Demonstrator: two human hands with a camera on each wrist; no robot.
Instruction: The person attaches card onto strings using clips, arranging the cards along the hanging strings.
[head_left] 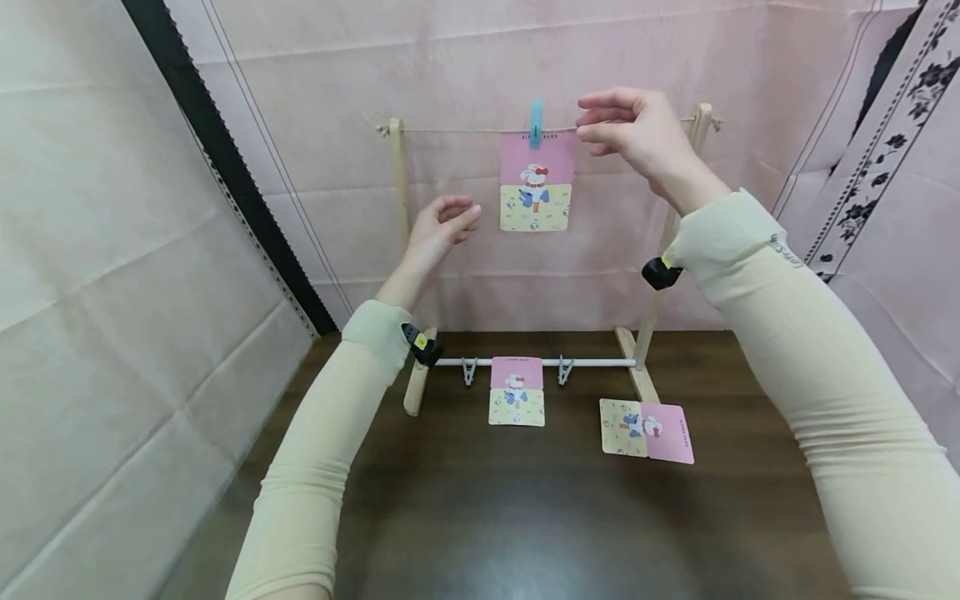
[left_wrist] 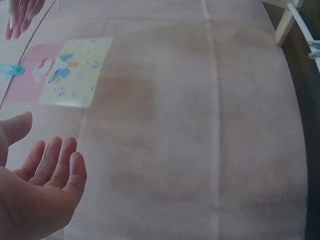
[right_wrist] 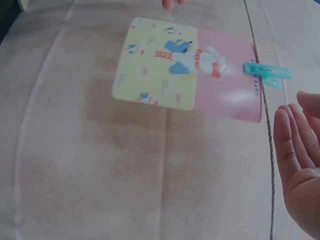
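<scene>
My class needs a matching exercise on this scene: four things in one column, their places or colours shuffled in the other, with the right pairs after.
Things
1. Blue clip
2. Grey clips
3. Hanging card
4. Table

Places and colours
A. Dark brown
B. At the white rod
C. Pink above, yellow below
D. Fastened at the cord

Right pairs: 1-D, 2-B, 3-C, 4-A.
</scene>
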